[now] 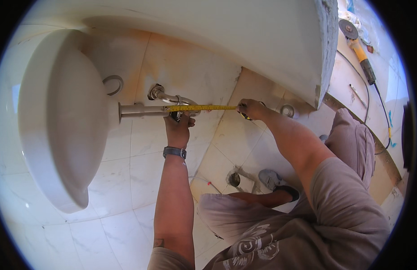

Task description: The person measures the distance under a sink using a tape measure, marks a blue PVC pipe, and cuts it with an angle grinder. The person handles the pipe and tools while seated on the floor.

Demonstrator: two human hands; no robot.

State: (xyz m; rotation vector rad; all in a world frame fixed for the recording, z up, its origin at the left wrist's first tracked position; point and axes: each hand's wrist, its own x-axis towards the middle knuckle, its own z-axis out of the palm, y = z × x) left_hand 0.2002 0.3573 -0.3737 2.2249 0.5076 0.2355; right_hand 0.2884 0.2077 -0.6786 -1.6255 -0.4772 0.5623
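Note:
A yellow tape measure blade (204, 107) stretches between my two hands. My right hand (250, 109) is closed round the tape measure's case, which is mostly hidden by the fingers. At the blade's other end, my left hand (178, 128) grips the chrome drain pipe (143, 110), with the tape's end lying along it. Some of the left fingers are hidden behind the pipe. That pipe runs from the white washbasin (78, 121) on the left. A curved chrome trap (172, 98) joins a fitting in the tiled wall just beyond my left hand.
A large white slab (244, 40) with a rough edge overhangs the far side. Beyond it at the upper right lies a yellow angle grinder (359, 50) with its cord. A round floor drain (287, 110) and a rough hole (234, 178) are near my foot.

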